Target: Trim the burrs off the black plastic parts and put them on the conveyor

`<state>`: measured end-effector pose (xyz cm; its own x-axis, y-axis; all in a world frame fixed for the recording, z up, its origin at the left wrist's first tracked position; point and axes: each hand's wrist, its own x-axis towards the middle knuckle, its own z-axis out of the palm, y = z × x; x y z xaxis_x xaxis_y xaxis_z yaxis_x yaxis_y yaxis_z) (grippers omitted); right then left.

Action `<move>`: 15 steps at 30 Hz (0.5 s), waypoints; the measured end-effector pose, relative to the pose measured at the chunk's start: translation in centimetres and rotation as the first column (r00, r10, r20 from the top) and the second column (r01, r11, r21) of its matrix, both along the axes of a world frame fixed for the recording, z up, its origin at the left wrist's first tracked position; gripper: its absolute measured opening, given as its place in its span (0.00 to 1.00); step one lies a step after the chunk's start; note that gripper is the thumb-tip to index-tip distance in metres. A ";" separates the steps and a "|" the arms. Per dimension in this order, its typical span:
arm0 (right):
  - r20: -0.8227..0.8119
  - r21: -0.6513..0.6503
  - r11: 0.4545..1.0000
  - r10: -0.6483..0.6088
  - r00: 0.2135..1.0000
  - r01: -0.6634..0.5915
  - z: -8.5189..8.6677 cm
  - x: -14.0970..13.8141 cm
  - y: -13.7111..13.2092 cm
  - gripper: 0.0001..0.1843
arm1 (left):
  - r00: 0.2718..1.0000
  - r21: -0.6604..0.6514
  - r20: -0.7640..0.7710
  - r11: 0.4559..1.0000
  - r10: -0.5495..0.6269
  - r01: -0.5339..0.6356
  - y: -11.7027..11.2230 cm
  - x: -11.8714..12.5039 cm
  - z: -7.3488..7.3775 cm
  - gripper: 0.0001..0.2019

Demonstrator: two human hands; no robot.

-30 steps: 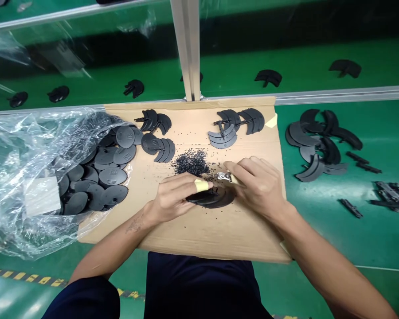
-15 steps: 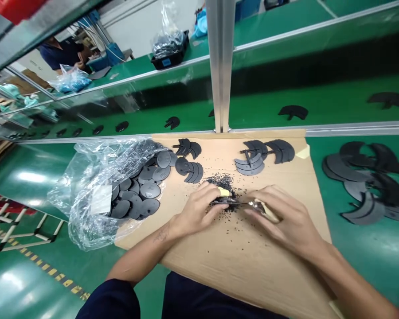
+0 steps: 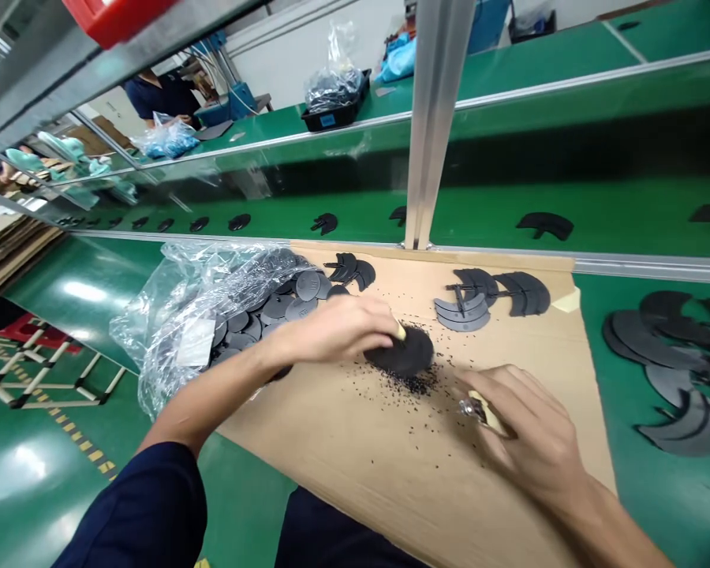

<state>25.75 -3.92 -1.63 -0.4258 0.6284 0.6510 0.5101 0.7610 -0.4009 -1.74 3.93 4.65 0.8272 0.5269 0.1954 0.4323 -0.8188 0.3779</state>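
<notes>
Black disc is being gripped by the left hand, which is curling its fingers over the disc's top edge, with a yellow finger wrap showing at one fingertip. The disc is sitting over a scatter of black granules on a cardboard sheet; whether it is touching the sheet cannot be told. The right hand is positioned apart from it, to the right, pinching a small metal tool with a pale grip between thumb and fingers. Judged from this layout, the work in hand is a trimming stage on a single disc, with the tool off the part. The next move calls for the tool to be brought to the disc's rim. Beyond the hands, a plastic bag is holding stacked discs, crescent-shaped black pieces are lying on the cardboard, and a further heap of black pieces is resting on the green counter.
</notes>
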 end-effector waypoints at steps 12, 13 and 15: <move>0.017 -0.062 0.998 0.016 1.000 -0.015 -0.2 0.4 0.2 0.18 | 0.643 0.261 0.150 0.597 0.751 -0.758 21.5 -18.7 -2.6 0.20; 0.017 -0.072 0.997 0.022 1.000 -0.021 -0.2 0.6 0.1 0.19 | 0.600 0.247 0.117 0.563 0.791 -0.789 21.8 -19.2 -2.9 0.20; 0.018 -0.084 0.996 0.025 1.000 -0.023 -0.4 0.9 0.1 0.22 | 0.511 0.222 0.011 0.496 0.859 -0.839 21.9 -19.5 -3.6 0.19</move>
<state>26.63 -3.81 -1.99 -0.4530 0.6696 0.5885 0.5002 0.7374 -0.4540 -21.25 25.88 1.07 0.0167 0.9483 0.3169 0.9781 -0.0813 0.1916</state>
